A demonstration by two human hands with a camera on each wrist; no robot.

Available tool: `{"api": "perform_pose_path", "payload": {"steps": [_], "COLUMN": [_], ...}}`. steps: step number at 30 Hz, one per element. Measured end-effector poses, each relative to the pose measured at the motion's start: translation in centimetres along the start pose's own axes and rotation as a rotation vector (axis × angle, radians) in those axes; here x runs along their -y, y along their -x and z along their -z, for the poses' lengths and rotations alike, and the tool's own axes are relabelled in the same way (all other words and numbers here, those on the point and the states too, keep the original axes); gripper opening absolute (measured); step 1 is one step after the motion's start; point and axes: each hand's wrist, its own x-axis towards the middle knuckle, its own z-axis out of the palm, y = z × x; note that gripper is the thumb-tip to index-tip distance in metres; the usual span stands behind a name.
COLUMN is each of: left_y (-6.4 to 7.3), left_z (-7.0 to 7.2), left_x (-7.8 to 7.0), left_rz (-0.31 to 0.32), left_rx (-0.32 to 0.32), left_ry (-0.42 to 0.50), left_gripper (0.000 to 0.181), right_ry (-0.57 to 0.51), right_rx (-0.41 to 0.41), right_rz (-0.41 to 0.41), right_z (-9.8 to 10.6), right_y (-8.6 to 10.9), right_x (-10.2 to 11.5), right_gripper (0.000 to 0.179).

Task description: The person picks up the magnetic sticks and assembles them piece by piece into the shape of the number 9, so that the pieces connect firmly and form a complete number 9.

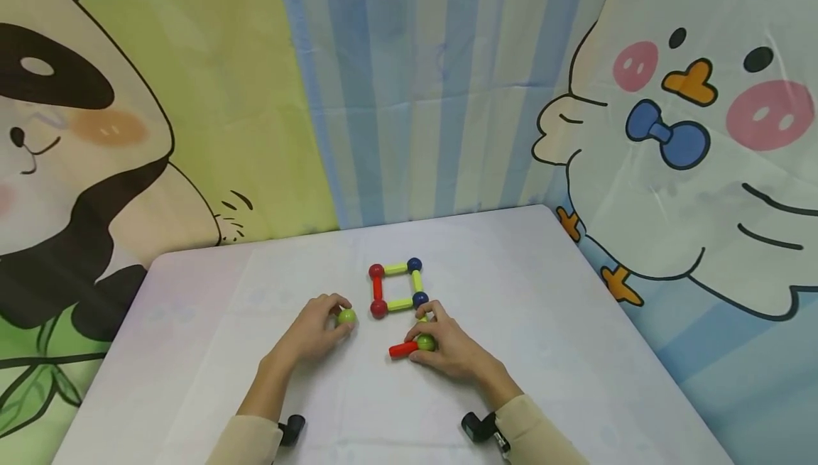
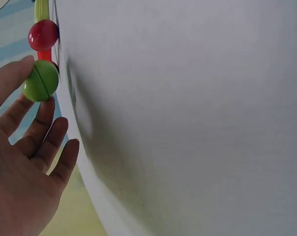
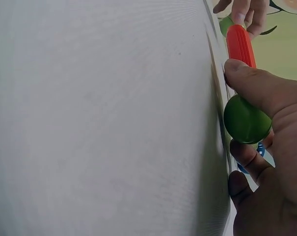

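Note:
My left hand point(image 1: 312, 331) pinches a green ball point(image 2: 40, 81) between thumb and fingers, left of a square of balls and rods. Two red balls point(image 1: 378, 309), two dark blue balls point(image 1: 420, 299), yellow-green rods point(image 1: 400, 304) and one red rod point(image 1: 378, 289) make up that square. My right hand point(image 1: 455, 349) grips a second green ball point(image 3: 247, 119) near the square's close right corner. From this ball a loose-ended red rod point(image 1: 402, 351) points left, with the right thumb along it. A short yellow-green piece shows between the right fingers and the nearer blue ball; its joints are hidden.
A white-covered table point(image 1: 549, 309) lies under everything, its far edge close to a printed curtain point(image 1: 434, 81) with stripes and cartoon animals. Both wrists carry small black cameras point(image 1: 292, 430) below beige sleeves point(image 1: 537, 436).

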Motion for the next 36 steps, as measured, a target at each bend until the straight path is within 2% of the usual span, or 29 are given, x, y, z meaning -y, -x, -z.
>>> {"api": "perform_pose_path", "payload": {"steps": [7, 13, 20, 27, 36], "left_y": [1.5, 2.0, 2.3, 2.5, 2.6], "left_z": [-0.3, -0.8, -1.5, -1.9, -2.7], "left_x": [-1.5, -2.6, -3.0, -3.5, -3.6], "left_rz": [-0.045, -0.082, -0.104, -0.155, -0.174], "left_rx": [0.093, 0.148, 0.212, 0.234, 0.205], "left_ry": [0.037, 0.059, 0.077, 0.094, 0.11], "left_gripper": [0.029, 0.028, 0.029, 0.031, 0.031], "right_ry": [-0.009, -0.015, -0.03, -0.043, -0.039], "right_rx": [0.002, -0.006, -0.024, -0.05, -0.074], "right_rz": [-0.01, -0.002, 0.011, 0.027, 0.036], "right_z": [-0.1, -0.1, -0.3, -0.3, -0.5], "right_y": [-0.1, -0.1, 0.0, 0.0, 0.0], "right_x": [-0.1, -0.1, -0.1, -0.1, -0.3], "right_gripper": [0.017, 0.017, 0.017, 0.018, 0.017]}}
